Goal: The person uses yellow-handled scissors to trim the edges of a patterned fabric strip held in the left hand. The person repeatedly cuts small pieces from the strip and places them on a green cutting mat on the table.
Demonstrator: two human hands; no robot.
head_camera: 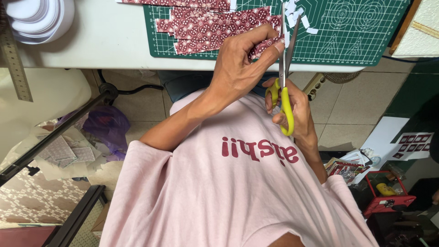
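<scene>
The left hand [242, 64] pinches a patterned maroon strip [265, 45]; the right hand [292, 107] grips yellow-handled scissors [284, 77], blades upright.

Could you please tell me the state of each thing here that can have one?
scissors: blades slightly open, cutting the strip
right hand: closed on the scissors' yellow handles
left hand: pinching the patterned paper strip
cutting mat: lying flat, strewn with white scraps
patterned strips: stacked on the mat

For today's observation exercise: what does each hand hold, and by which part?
Right hand holds scissors by the yellow handles. Left hand pinches a patterned strip at its end, beside the blades.
</scene>
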